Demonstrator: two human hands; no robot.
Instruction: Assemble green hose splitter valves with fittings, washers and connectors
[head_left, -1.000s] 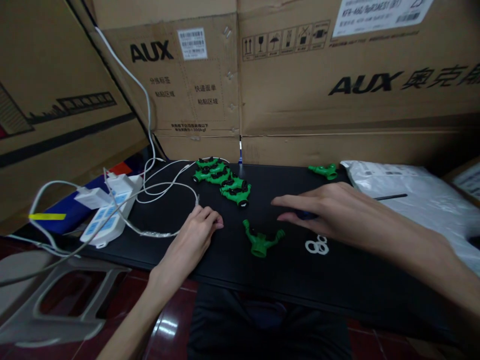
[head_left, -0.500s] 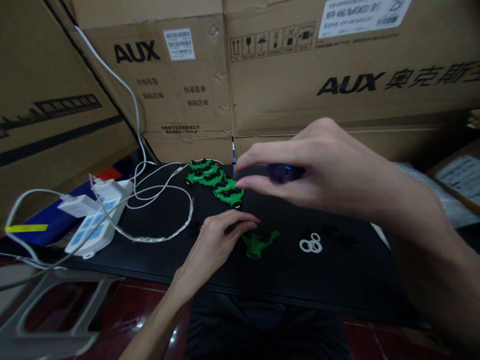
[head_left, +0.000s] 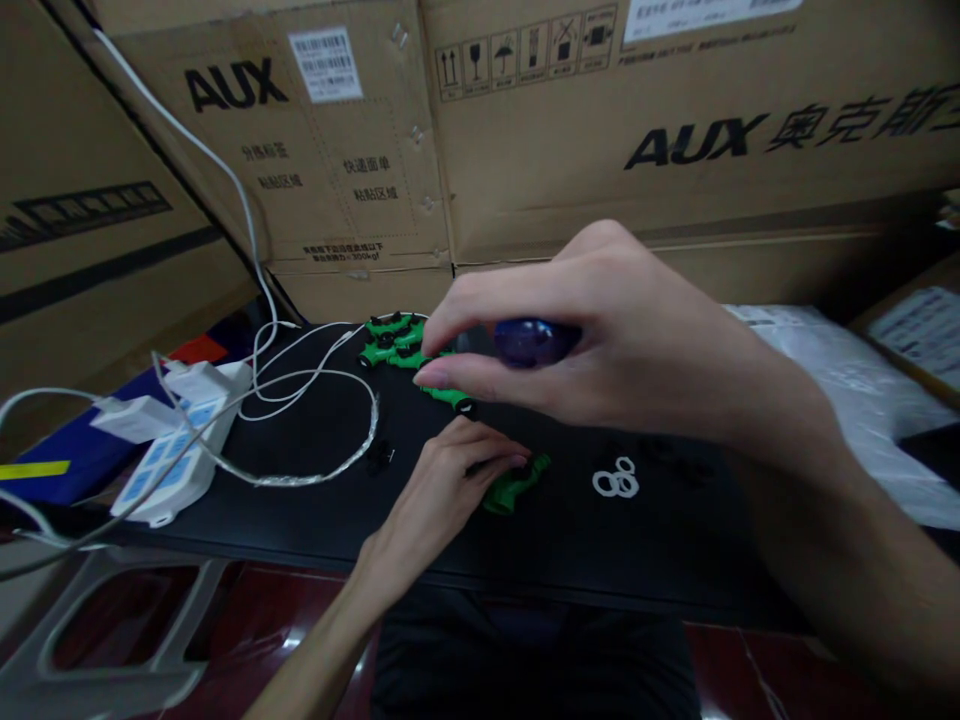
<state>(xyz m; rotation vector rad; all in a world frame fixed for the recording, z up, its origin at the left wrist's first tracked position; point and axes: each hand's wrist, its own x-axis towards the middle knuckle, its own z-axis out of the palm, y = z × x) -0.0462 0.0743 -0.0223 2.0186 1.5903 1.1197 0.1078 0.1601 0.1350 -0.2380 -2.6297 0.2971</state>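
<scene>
My right hand point(head_left: 600, 330) is raised close to the camera, fingers closed around a small dark blue object point(head_left: 529, 342). Below it, my left hand point(head_left: 442, 490) lies on the black table point(head_left: 300, 490), its fingers over a loose green plastic fitting point(head_left: 517, 482); whether it grips the fitting is unclear. A cluster of several assembled green fittings with black parts point(head_left: 394, 340) lies at the table's back, partly hidden by my right hand. Three white rings point(head_left: 616, 481) lie to the right of the loose fitting. A small black part point(head_left: 380, 455) sits left of my left hand.
Large AUX cardboard boxes point(head_left: 570, 130) wall off the back and left. A white power strip with chargers point(head_left: 169, 450) and looping white cables point(head_left: 322, 400) occupy the table's left. A white plastic bag point(head_left: 847, 400) lies at the right. A grey plastic stool point(head_left: 112, 630) stands lower left.
My right hand lifted off the table with the blue object and came toward the camera. My left hand slid right from near the cable onto the loose green fitting.
</scene>
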